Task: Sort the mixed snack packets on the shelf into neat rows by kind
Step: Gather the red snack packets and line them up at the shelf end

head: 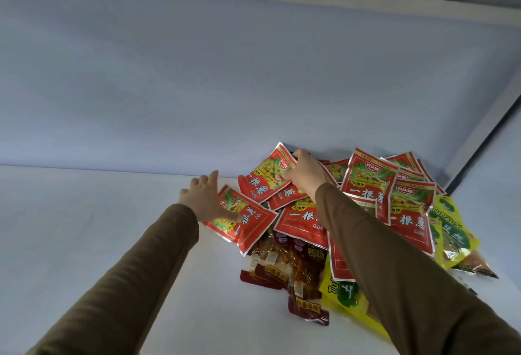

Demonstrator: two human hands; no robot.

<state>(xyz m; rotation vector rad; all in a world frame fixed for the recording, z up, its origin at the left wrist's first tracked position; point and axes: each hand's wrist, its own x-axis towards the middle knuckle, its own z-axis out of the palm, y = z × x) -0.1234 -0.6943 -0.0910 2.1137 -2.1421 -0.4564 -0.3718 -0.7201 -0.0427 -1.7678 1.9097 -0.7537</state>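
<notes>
Two hands (207, 199) (306, 171) on red packets (366, 179), white shelf (112, 227)

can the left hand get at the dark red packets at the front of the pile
Probably yes: the dark red clear-windowed packets lie uncovered on the pile's near left edge, and bare white shelf separates them from the left hand.

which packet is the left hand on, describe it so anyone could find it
On the white shelf, the packet pile sits at the right. The left hand rests on the leftmost red packet, lying flat and tilted, alone at the pile's left edge.
</notes>
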